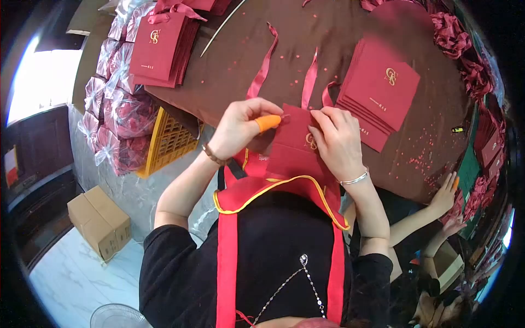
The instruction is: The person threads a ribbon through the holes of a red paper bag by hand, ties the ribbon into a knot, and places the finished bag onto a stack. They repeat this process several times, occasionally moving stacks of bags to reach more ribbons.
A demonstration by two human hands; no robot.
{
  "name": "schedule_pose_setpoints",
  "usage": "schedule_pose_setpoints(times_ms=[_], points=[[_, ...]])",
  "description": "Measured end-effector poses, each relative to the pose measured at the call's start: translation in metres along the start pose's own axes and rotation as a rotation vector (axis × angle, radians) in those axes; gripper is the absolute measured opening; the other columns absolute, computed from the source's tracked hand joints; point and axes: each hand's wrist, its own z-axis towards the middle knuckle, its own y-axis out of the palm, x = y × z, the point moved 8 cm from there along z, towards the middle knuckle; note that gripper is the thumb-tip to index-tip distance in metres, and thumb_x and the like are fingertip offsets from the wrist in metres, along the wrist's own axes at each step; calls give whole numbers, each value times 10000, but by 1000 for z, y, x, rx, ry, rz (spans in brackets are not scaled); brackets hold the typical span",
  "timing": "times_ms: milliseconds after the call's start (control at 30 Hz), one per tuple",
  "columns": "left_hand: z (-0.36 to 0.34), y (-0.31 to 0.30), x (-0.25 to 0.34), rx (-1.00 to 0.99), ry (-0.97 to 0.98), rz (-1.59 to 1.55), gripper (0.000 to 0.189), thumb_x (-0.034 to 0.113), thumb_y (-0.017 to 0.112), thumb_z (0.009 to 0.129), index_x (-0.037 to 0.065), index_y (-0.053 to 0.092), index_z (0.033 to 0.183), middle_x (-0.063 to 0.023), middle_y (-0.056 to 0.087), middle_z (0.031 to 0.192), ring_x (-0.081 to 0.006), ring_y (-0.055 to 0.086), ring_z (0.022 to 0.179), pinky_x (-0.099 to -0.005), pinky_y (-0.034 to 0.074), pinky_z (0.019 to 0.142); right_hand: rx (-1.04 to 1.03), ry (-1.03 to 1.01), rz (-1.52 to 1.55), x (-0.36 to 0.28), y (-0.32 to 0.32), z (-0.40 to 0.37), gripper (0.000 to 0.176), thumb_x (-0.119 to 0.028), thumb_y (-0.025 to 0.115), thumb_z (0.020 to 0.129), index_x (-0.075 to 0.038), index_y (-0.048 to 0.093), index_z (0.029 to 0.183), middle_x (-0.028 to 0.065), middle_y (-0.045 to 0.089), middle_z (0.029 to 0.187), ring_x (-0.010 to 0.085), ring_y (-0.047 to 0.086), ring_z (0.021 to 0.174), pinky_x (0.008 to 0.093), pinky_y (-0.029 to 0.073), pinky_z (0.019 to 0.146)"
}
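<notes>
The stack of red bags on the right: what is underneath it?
The stack rests on the brown cloth, seen around its edges. A ribbon emerges at its left edge. Whatever else may lie beneath is covered and cannot be told.

A black short-sleeved top (273, 240) is worn under a red apron (260, 192), whose curved edge is trimmed with yellow piping (284, 182) and whose wide red straps (227, 268) are left plain. The chest is crossed by a beaded chain (314, 288) with a small, shiny pendant (303, 259). The left wrist is circled by a brown bracelet (215, 155), the right by a silver-coloured bangle (354, 179). One left-hand digit is covered by an orange finger cot (268, 123).
</notes>
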Motion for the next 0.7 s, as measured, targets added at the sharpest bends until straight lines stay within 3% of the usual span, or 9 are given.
schedule_pose_setpoints(times_ms=[100, 133, 233, 333, 367, 533, 600, 700], points=[[-6, 9, -4, 59, 25, 205, 146, 57, 593, 844, -14, 634, 965, -66, 661, 803, -87, 594, 723, -242, 479, 661, -45, 57, 6, 3, 4, -2, 264, -125, 678, 729, -76, 612, 981, 48, 538, 913, 240, 513, 841, 356, 409, 734], [-8, 12, 5, 65, 61, 367, 136, 63, 583, 876, -16, 631, 975, -27, 639, 794, -72, 592, 728, -227, 491, 640, -48, 78, 35, 3, 3, -2, 240, -129, 684, 728, -78, 612, 951, 50, 528, 885, 249, 512, 822, 365, 416, 724], [-9, 19, 10, 48, 174, 514, 156, 67, 560, 890, -18, 617, 1007, -40, 640, 782, -76, 597, 733, -236, 502, 644, -76, 133, 109, 10, 7, -7, 225, -126, 685, 726, -81, 618, 936, 60, 531, 877, 261, 518, 822, 373, 429, 718], [-5, 18, -3, 50, 105, 332, 163, 78, 542, 872, 8, 630, 990, -87, 641, 710, -118, 605, 636, -261, 475, 574, -73, 150, 195, 19, 9, -8, 189, -115, 673, 747, -85, 622, 927, 79, 552, 848, 283, 530, 797, 380, 447, 707], [-5, 19, -9, 49, 15, 233, 175, 92, 528, 889, 6, 630, 1003, -68, 647, 730, -101, 604, 655, -245, 479, 589, -97, 168, 205, 21, 9, -8, 167, -136, 655, 775, -87, 620, 931, 88, 579, 833, 289, 556, 797, 390, 450, 706], [-7, 23, -11, -23, 27, 108, 176, 87, 561, 878, 2, 636, 1012, -40, 650, 764, -76, 598, 688, -228, 481, 614, -182, 186, 280, 19, 7, -4, 170, -181, 629, 812, -77, 612, 944, 106, 631, 762, 288, 611, 723, 389, 463, 659], [-9, 27, -9, -36, 64, 161, 178, 64, 613, 845, -3, 640, 1007, -35, 651, 783, -61, 596, 709, -218, 478, 620, -296, 366, 379, 26, 11, -7, 194, -179, 634, 817, -59, 605, 966, 119, 641, 716, 284, 614, 637, 355, 463, 585], [-9, 29, -10, -39, 40, 184, 180, 62, 638, 825, 1, 645, 994, -58, 665, 794, -72, 608, 709, -227, 481, 614, -303, 492, 546, 34, 11, -11, 220, -183, 633, 823, -44, 599, 990, 125, 643, 687, 248, 616, 585, 323, 450, 543]])
